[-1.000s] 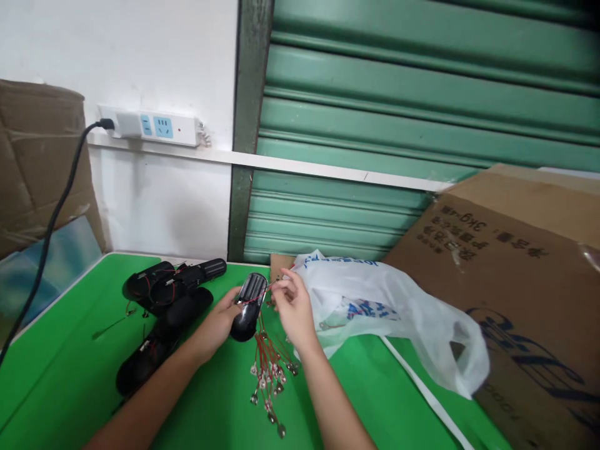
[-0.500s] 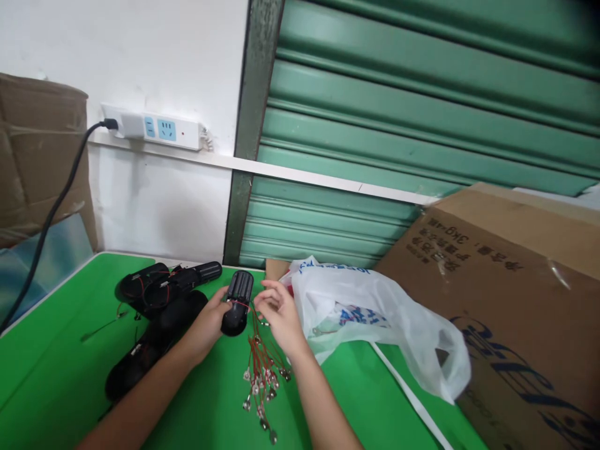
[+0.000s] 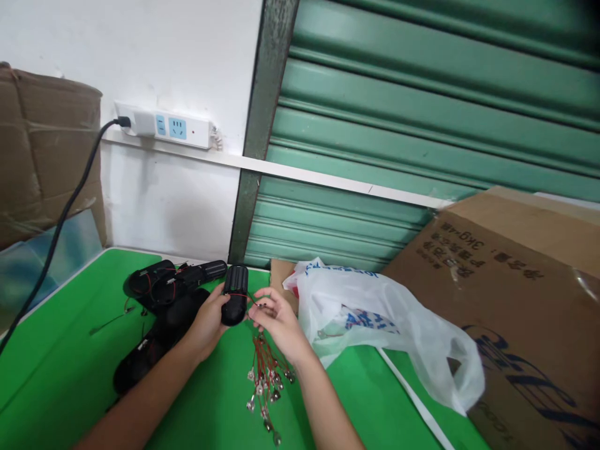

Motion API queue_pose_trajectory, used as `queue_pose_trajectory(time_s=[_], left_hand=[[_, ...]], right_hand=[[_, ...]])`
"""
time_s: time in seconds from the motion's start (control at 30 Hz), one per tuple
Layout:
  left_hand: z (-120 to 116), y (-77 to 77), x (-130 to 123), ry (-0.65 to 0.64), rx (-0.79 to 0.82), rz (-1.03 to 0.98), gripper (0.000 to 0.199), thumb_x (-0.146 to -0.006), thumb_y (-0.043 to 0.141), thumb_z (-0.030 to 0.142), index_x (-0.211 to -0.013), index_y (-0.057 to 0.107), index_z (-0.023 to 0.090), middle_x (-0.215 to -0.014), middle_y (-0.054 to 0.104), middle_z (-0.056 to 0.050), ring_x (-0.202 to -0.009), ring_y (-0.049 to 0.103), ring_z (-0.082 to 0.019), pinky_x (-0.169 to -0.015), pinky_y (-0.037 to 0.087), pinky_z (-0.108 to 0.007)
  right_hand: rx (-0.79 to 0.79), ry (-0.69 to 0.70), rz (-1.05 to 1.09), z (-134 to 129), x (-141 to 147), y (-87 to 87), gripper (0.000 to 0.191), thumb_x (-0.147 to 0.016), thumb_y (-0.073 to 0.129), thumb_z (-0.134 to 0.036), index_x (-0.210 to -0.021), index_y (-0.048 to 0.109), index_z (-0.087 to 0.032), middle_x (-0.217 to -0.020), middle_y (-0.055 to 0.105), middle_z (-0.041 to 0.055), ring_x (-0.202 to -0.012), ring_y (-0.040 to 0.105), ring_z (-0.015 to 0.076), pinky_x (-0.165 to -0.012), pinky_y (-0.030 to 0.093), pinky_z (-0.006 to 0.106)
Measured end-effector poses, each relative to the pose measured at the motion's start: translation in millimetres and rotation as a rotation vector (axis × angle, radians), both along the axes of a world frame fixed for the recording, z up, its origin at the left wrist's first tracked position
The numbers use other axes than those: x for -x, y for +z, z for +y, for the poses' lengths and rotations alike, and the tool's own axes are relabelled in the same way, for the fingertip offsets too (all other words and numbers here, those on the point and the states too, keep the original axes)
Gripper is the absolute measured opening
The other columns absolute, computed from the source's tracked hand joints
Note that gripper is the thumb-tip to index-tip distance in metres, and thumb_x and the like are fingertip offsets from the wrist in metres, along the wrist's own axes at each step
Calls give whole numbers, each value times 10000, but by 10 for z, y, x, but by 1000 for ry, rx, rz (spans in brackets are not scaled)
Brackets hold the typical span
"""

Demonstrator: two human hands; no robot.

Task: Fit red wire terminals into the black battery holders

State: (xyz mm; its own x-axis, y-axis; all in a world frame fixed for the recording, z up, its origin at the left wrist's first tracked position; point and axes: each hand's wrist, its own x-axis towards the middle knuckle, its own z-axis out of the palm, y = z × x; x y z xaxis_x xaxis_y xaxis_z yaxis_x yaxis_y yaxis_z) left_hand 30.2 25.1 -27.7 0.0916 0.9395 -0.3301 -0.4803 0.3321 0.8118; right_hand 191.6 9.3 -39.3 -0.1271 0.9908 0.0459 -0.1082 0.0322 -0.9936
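While I watch remotely thru the head cam, my L hand (image 3: 207,322) grips a black unit (image 3: 234,309), thumb on its near face, ribbed end pointing away. That unit's held up over the green table (image 3: 220,400), approx. center, between both hands. R hand (image 3: 280,325) is just beside it, thumb + index closed in a pinch on a thin red wire (image 3: 242,294) that runs across the unit's face; exact tip contact too small to tell. Below R hand: bunch of red leads w/ metal ends (image 3: 265,378), fanned on the table. More black units (image 3: 180,312) piled L of the L hand, some w/ red wires showing.

Text check: brown carton (image 3: 422,269) at R has dark print, "3kg" legible plus Chinese chars incl. "净含量"; big blue logo lower down, can't read. White plastic bag (image 3: 347,290), between R hand and carton, has blue lettering along its top, partly folded, only bits visible; blue-patterned stuff shows thru. White strip (image 3: 415,397) trails from under the bag. Power strip (image 3: 197,132) on wall: blue socket panels, no brand I can make out, black cable (image 3: 77,187) plugged in at its L end. Green shutter (image 3: 398,100) behind.
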Motion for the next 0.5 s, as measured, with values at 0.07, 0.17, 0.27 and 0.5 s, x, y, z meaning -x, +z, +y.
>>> queue_pose_trajectory(time_s=[0.07,0.17,0.27,0.5], left_hand=[[7,-35,-11,12,-17,31,462,-780,607,179,-1241,620,190,-879,761,-56,-776,729,-213,-667,577,-302],[16,-91,-26,30,-45,85,471,-779,626,209,-1250,625,209,-895,749,-39,-765,704,-201,-659,564,-293],[17,-128,-39,32,-74,111,477,-776,624,222,-1253,620,202,-885,737,-34,-724,668,-188,-654,545,-292],[-7,-91,-50,34,-80,98,443,-775,606,232,-1216,615,189,-856,729,-41,-735,657,-196,-654,513,-290]], right_hand=[[-56,-13,-49,-18,8,-9,350,-722,770,-334,-1013,595,-250,-783,662,-30,-652,610,160,-549,458,252],[-163,-93,-133,-36,3,-19,328,-745,736,-307,-1055,651,-242,-909,687,15,-824,648,193,-654,503,280],[-224,-171,-204,-34,-34,-17,293,-772,720,-327,-1046,675,-234,-983,698,40,-928,658,215,-770,511,318],[-192,-124,-282,-7,-92,-25,211,-804,697,-397,-914,687,-216,-869,700,29,-777,645,197,-689,474,308]])
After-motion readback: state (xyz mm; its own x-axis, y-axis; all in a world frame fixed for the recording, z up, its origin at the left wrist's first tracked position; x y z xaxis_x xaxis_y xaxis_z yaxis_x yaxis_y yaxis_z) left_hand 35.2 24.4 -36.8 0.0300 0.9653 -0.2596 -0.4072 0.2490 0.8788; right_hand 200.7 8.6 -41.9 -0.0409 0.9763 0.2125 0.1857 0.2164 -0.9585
